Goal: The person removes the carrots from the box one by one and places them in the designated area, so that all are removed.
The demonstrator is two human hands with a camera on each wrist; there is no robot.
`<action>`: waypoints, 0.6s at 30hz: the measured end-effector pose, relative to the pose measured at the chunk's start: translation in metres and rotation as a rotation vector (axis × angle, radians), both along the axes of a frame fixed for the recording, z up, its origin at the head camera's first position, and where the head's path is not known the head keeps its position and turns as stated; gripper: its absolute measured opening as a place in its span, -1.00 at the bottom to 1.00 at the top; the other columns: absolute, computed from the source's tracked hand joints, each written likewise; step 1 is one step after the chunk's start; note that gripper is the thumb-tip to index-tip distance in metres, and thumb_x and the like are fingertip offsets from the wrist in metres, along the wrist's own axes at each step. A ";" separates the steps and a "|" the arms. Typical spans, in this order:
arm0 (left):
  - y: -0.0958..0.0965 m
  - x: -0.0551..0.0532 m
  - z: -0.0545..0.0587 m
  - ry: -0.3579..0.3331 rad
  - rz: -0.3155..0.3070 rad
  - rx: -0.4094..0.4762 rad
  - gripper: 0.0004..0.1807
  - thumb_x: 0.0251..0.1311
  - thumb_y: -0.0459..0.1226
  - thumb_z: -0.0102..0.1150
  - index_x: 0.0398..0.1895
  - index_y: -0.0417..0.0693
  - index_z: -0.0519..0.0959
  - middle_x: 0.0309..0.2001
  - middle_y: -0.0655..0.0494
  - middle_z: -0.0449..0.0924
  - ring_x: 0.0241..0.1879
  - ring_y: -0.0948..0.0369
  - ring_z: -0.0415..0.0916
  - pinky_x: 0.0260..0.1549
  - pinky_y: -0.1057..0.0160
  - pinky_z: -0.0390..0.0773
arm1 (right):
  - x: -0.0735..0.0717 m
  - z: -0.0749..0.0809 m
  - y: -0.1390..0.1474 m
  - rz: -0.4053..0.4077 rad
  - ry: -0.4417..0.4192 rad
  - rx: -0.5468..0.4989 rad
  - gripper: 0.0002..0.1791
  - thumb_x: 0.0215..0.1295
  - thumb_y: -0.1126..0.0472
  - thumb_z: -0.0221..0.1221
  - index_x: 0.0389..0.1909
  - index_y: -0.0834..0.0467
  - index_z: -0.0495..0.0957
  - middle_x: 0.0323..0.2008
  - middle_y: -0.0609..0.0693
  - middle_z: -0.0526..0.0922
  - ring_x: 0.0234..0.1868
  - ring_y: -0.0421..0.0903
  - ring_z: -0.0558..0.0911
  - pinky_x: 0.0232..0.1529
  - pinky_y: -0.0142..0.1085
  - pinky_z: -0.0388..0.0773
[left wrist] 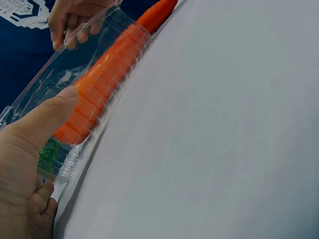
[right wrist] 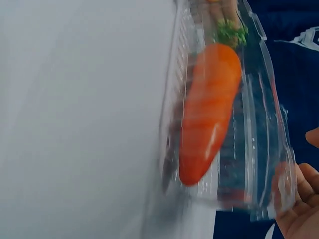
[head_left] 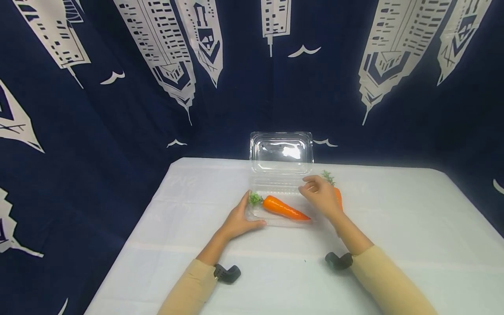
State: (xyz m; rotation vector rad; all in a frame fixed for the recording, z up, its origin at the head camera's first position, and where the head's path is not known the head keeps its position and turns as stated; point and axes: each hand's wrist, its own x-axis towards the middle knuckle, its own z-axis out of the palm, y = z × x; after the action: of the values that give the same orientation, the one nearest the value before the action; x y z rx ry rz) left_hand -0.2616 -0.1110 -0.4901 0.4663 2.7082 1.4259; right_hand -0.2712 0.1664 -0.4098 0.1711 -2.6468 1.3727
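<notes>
A clear plastic clamshell container sits on the white table with its lid raised at the back. Inside lies an orange carrot, its green top to the left and tip to the right. My left hand holds the container's left end, thumb across the front wall and fingers around the side. At the right end, my right hand hovers by the rim with loosely bent fingers and nothing visible in them. Partly hidden behind that hand, a second carrot lies to the right of the container.
The white-covered table extends around the container on both sides and in front. A dark blue cloth with white building prints hangs behind it. Dark devices are worn on both wrists.
</notes>
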 end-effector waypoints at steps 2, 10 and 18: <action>0.000 0.000 0.000 0.002 -0.002 0.002 0.30 -0.14 0.13 0.51 0.57 0.01 -0.11 0.51 -0.12 0.00 0.43 -0.14 0.05 0.31 -0.21 0.15 | -0.001 -0.001 -0.004 0.037 0.004 -0.006 -0.55 0.28 0.18 0.23 0.12 0.33 0.49 -0.17 0.22 0.63 -0.15 0.13 0.60 -0.18 -0.14 0.61; -0.001 -0.001 0.000 0.005 -0.006 0.006 0.31 -0.14 0.14 0.50 0.57 -0.01 -0.12 0.50 -0.13 0.01 0.42 -0.13 0.06 0.31 -0.20 0.16 | -0.001 -0.007 -0.024 0.120 -0.035 0.043 -0.56 0.27 0.13 0.24 0.08 0.31 0.51 -0.21 0.15 0.64 -0.18 0.07 0.60 -0.14 -0.13 0.61; -0.001 -0.002 0.000 -0.008 -0.005 0.004 0.30 -0.14 0.15 0.50 0.58 0.02 -0.12 0.50 -0.14 0.00 0.42 -0.14 0.06 0.32 -0.20 0.16 | -0.003 -0.015 -0.038 0.219 -0.014 0.127 -0.61 0.20 0.18 0.29 0.00 0.29 0.56 -0.21 0.12 0.66 -0.23 0.03 0.60 -0.21 -0.14 0.60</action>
State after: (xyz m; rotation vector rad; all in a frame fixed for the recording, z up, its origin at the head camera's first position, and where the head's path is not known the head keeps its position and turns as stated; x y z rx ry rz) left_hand -0.2632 -0.1123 -0.4906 0.4668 2.6969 1.4284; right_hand -0.2739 0.1288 -0.4252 0.4820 -2.7968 1.2659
